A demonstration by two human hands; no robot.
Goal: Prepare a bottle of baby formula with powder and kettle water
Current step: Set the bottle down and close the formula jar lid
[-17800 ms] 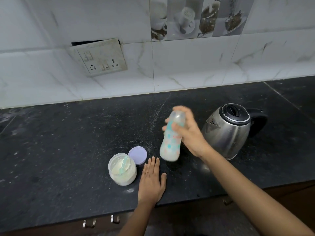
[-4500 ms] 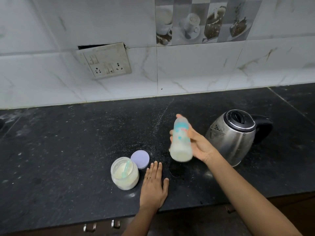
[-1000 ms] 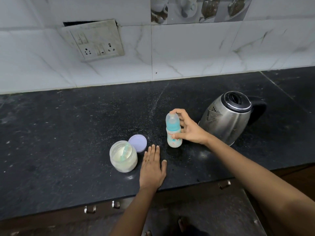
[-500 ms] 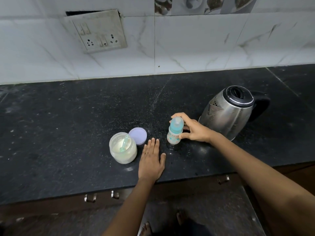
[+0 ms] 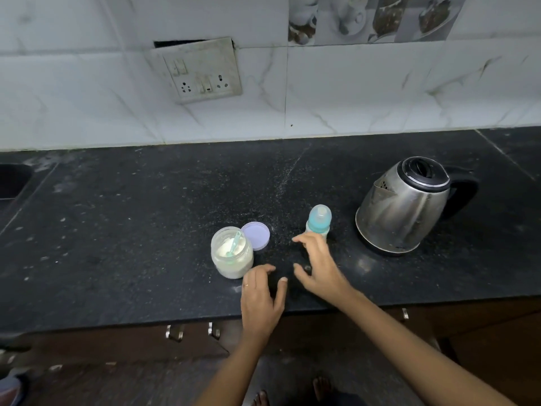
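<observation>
The baby bottle (image 5: 319, 220) with a teal cap stands upright on the black counter (image 5: 146, 224), left of the steel kettle (image 5: 404, 206). My right hand (image 5: 317, 268) hovers just in front of the bottle, fingers spread, holding nothing; its fingertips hide the bottle's lower part. My left hand (image 5: 262, 297) is at the counter's front edge, fingers apart, empty. The open powder jar (image 5: 232, 256) with a teal scoop inside stands left of my hands. Its purple lid (image 5: 255, 235) lies behind it.
A white tiled wall with a switch and socket plate (image 5: 202, 70) rises behind the counter. A sink edge (image 5: 13, 180) shows at far left. Drawer handles (image 5: 194, 331) sit below the counter front. Bare toes (image 5: 292, 391) show on the floor.
My right hand set the bottle down, let go of it and drew back toward me. My left hand lifted slightly and curled at the counter edge. The camera moved back.
</observation>
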